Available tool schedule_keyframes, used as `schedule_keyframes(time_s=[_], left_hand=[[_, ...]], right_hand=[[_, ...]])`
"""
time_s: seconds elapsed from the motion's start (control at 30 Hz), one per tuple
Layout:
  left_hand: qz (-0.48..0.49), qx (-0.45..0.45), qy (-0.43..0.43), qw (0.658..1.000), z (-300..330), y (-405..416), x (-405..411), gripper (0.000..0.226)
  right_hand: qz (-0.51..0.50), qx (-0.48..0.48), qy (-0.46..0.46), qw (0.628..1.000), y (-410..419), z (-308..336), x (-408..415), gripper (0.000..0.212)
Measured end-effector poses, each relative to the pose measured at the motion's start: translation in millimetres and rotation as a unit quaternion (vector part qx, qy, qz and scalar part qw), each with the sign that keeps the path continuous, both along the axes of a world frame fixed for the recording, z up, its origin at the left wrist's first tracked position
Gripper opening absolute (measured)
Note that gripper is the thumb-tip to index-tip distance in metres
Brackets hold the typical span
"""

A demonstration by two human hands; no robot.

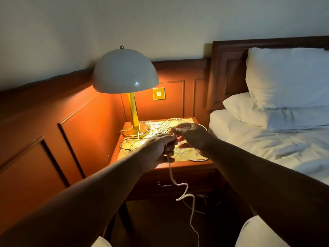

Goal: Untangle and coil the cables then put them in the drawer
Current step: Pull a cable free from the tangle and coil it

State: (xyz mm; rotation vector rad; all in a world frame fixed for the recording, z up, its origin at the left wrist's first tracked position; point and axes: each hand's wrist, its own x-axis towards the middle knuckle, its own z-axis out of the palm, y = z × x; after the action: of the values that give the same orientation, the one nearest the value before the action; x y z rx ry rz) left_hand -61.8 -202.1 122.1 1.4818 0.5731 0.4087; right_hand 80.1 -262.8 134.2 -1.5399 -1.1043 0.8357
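Observation:
A tangle of thin white cables lies spread over the top of the wooden nightstand. My left hand grips one white cable above the front edge, and its loose end hangs down in kinks past the drawer front. My right hand is just beyond the left, pinching the same cable between thumb and fingers. The drawer below the top is closed, with a small metal handle.
A lit lamp with a white dome shade and brass stem stands at the nightstand's back left. A bed with white pillows borders the right side. Wood panelling runs along the wall on the left. A wall switch sits behind.

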Motion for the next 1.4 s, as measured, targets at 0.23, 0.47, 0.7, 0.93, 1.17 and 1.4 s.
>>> schedule_keyframes(time_s=[0.23,0.47,0.7,0.93,1.17,1.4], left_hand=[[0.016,0.138,0.083,0.987,-11.0,24.5,1.8,0.027],[-0.003,0.117,0.036,0.993,-27.0,42.5,0.3,0.007],[0.007,-0.123,-0.082,0.989,-55.5,36.8,4.2,0.002],[0.023,-0.045,0.029,0.998,-73.1,11.5,6.9,0.025],[-0.025,0.248,0.220,0.943,-70.5,13.9,-9.8,0.023],[0.021,0.515,0.175,0.839,-80.0,48.5,-11.2,0.025]], right_hand=[[0.071,-0.128,0.044,0.988,-8.2,-5.1,10.8,0.020],[0.158,-0.199,0.267,0.930,-11.6,-23.3,4.1,0.036],[0.161,-0.094,0.393,0.900,-8.3,-31.6,-16.7,0.040],[0.040,0.100,0.423,0.900,16.7,-39.5,-8.3,0.030],[0.123,0.007,-0.417,0.901,19.7,-68.9,7.4,0.024],[0.097,-0.140,-0.368,0.914,28.0,-78.9,9.9,0.027]])
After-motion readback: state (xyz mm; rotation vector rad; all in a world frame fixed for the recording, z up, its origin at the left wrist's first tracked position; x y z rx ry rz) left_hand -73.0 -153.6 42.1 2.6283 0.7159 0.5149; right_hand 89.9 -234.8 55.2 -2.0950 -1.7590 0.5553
